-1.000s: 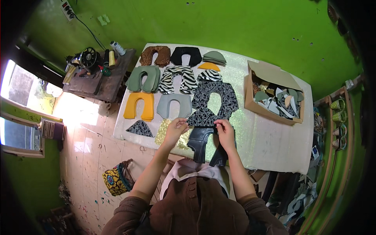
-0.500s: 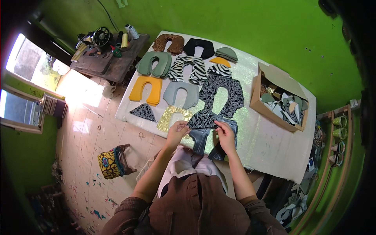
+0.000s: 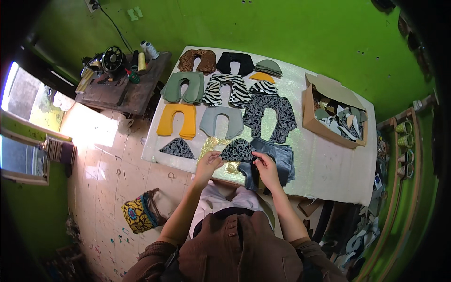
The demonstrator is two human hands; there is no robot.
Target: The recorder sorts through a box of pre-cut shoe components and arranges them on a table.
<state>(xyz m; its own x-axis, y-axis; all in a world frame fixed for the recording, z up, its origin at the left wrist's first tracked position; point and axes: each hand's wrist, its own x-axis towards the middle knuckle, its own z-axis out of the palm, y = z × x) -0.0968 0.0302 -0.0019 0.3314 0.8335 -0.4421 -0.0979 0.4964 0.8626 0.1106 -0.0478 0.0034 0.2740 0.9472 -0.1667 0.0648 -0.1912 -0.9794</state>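
Between both hands I hold a half-round cut piece (image 3: 237, 151) of black material with grey criss-cross lines, over the near edge of the table. My left hand (image 3: 210, 164) pinches its left corner; my right hand (image 3: 266, 168) pinches the right one. Beneath and beside my right hand lie dark glossy blue-grey pieces (image 3: 277, 157). A U-shaped gold piece (image 3: 213, 146) is partly hidden behind the held piece. Just beyond is a U-shaped stack (image 3: 282, 120) in the same criss-cross pattern. Left of my left hand rests another criss-cross piece (image 3: 177, 148).
U-shaped stacks in yellow (image 3: 164, 120), grey (image 3: 206, 124), green (image 3: 170, 89), zebra (image 3: 213, 89), brown (image 3: 185, 61) and black (image 3: 228, 61) cover the table's left half. A cardboard box (image 3: 324, 120) of scraps stands right. A sewing machine (image 3: 112, 58) sits far left; a patterned bag (image 3: 137, 216) lies on the floor.
The view has shifted, so the table sits slightly differently in it. The criss-cross piece stays pinched between both hands, now lying flatter and a little left of the glossy pieces, which show more.
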